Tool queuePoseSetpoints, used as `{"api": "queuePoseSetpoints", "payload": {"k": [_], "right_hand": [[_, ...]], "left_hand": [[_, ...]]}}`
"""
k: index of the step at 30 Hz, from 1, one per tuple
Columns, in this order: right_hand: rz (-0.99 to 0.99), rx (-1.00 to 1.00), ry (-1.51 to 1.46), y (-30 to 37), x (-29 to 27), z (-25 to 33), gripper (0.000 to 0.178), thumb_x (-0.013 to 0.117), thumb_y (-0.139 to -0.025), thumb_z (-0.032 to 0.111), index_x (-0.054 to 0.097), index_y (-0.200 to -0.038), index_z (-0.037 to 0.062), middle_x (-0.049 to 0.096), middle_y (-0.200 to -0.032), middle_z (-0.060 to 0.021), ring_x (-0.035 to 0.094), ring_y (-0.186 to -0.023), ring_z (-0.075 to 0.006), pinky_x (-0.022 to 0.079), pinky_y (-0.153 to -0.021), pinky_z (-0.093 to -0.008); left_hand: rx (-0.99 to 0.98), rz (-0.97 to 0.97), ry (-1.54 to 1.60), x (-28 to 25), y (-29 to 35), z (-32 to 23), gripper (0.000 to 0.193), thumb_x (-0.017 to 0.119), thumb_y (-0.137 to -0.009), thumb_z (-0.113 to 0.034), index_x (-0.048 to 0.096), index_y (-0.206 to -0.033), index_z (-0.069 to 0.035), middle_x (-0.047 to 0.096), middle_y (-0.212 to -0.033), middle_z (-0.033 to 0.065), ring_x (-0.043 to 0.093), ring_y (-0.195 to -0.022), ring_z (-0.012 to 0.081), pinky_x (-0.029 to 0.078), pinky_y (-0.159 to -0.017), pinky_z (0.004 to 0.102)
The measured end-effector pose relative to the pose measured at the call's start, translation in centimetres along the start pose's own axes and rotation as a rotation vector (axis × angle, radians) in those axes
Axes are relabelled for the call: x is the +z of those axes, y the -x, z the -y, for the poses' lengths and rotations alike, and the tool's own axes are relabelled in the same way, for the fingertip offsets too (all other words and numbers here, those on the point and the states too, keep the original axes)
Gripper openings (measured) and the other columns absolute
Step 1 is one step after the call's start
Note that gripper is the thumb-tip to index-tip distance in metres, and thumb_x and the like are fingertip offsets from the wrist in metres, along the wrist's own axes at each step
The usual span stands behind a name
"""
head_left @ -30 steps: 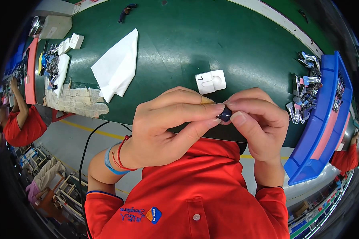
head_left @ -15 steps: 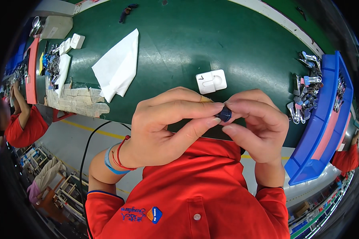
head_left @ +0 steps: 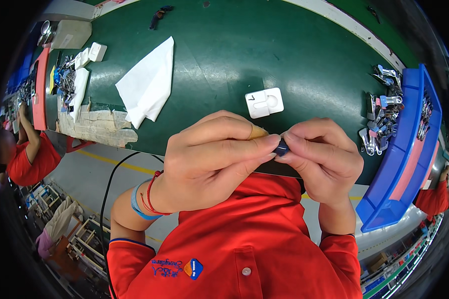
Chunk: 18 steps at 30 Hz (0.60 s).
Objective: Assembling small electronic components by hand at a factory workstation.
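Observation:
Between the fingertips of both hands sits a small dark blue, shiny rounded piece point(head_left: 282, 147), mostly covered by the fingers, so its exact kind is not visible. My left hand point(head_left: 209, 157) pinches it from the left with thumb and fingers. From the right, my right hand point(head_left: 327, 157) grips it between thumb and index finger. Both hands are over the near edge of the green table point(head_left: 219, 65). Just beyond them lies a white block point(head_left: 264, 102) with a slot and a round hollow, apart from the fingers.
A white cloth point(head_left: 147, 82) lies left of centre. Metal clips point(head_left: 376, 124) are heaped beside a blue bin point(head_left: 401, 159) at right. More clips and small white blocks point(head_left: 90, 54) are at far left, near a grey container point(head_left: 72, 34). Other people in red work at both sides.
My right fingers have closed in around the dark blue piece, covering more of it. Both hands have come closer together. The white block and cloth stay in place.

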State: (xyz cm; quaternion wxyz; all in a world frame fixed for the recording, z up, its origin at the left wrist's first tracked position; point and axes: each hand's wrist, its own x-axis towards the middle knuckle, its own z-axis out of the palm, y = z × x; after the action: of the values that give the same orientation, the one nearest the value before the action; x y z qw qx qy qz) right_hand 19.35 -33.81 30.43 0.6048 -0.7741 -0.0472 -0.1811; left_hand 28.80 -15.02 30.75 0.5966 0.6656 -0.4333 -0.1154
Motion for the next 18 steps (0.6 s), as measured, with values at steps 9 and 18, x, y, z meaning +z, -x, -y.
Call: {"api": "queuePoseSetpoints", "payload": {"k": [9, 18], "right_hand": [[0.028, -0.070, 0.081, 0.3, 0.0, 0.0, 0.026, 0.075, -0.070, -0.011, 0.071, -0.094, -0.0057, 0.065, -0.090, -0.0150, 0.065, -0.071, -0.0187, 0.053, -0.057, -0.0250], [0.034, -0.021, -0.160, 0.3, -0.3, -0.2, 0.022, 0.078, -0.069, -0.008, 0.072, -0.091, -0.0035, 0.067, -0.090, -0.0150, 0.067, -0.072, -0.0202, 0.053, -0.058, -0.0255]], "left_hand": [[-0.100, 0.055, 0.055, -0.1, 0.0, -0.8, 0.028, 0.072, -0.075, 0.011, 0.071, -0.102, 0.003, 0.066, -0.093, 0.0136, 0.064, -0.078, 0.0231, 0.051, -0.065, 0.0298], [0.194, 0.074, 0.039, -0.3, -0.3, 0.5, 0.022, 0.073, -0.074, 0.009, 0.070, -0.094, 0.002, 0.066, -0.095, 0.0137, 0.066, -0.083, 0.0265, 0.056, -0.068, 0.0324]]}}
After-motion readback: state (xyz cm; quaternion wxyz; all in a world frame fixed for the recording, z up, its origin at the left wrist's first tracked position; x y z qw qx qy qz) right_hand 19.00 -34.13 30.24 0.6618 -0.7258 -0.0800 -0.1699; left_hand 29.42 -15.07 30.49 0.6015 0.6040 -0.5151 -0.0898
